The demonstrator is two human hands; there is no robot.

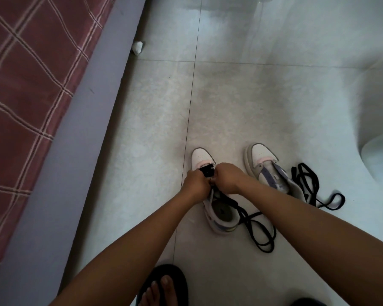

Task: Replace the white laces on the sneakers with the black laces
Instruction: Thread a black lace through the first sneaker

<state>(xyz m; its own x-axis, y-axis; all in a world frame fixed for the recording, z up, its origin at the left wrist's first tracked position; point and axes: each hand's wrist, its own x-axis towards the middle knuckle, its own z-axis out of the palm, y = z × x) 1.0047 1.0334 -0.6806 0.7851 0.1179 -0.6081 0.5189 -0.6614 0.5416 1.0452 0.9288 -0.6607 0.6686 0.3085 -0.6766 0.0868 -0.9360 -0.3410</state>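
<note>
On the tiled floor, two sneakers; both hands pinch one black lace

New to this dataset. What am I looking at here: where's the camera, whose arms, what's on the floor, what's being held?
There is no robot. One wide-angle camera on a person's head looks down at their two bare arms.

On the tiled floor stand two pale sneakers. The left hand and right hand meet over the near sneaker, both gripping its black lace, partly threaded near the toe, the rest trailing beside the heel. The other sneaker stands to the right, unlaced, with a second black lace loose beside it.

A bed edge with a checked cover runs along the left. A foot in a dark sandal shows at the bottom.
</note>
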